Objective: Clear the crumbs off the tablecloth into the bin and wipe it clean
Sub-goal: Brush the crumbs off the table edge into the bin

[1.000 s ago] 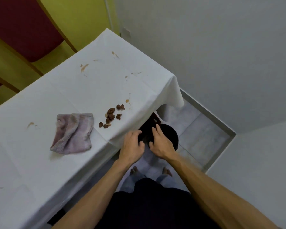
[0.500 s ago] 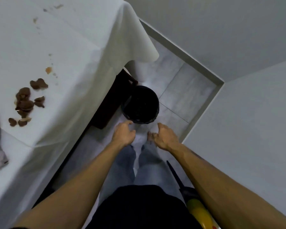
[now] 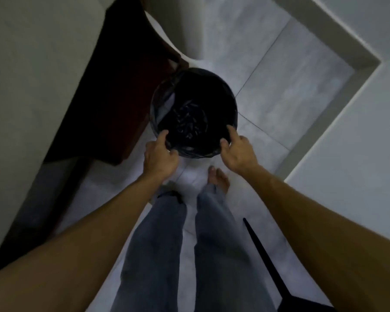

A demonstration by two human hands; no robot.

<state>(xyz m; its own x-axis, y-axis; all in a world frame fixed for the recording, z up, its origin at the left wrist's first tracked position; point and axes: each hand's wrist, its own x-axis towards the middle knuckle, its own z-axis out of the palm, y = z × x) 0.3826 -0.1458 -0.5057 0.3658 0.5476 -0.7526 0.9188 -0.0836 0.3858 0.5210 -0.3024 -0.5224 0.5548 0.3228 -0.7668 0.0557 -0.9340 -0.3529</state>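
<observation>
A round bin (image 3: 194, 86) lined with a black bag stands on the grey tiled floor, beside the dark table leg. My left hand (image 3: 159, 154) grips the bin's near-left rim, thumb over the edge. My right hand (image 3: 239, 152) holds the near-right rim, fingers curled on it. The white tablecloth (image 3: 32, 64) hangs down at the left. Its top, the crumbs and the cloth are out of view.
A dark wooden table frame (image 3: 113, 104) stands just left of the bin. White walls (image 3: 358, 131) close in at the right with a grey skirting. A thin black handle (image 3: 263, 255) slants at the lower right. My legs and bare feet are below the bin.
The view has dropped from the tabletop to the floor. Both hands moved forward and down and have taken hold of the bin's rim.
</observation>
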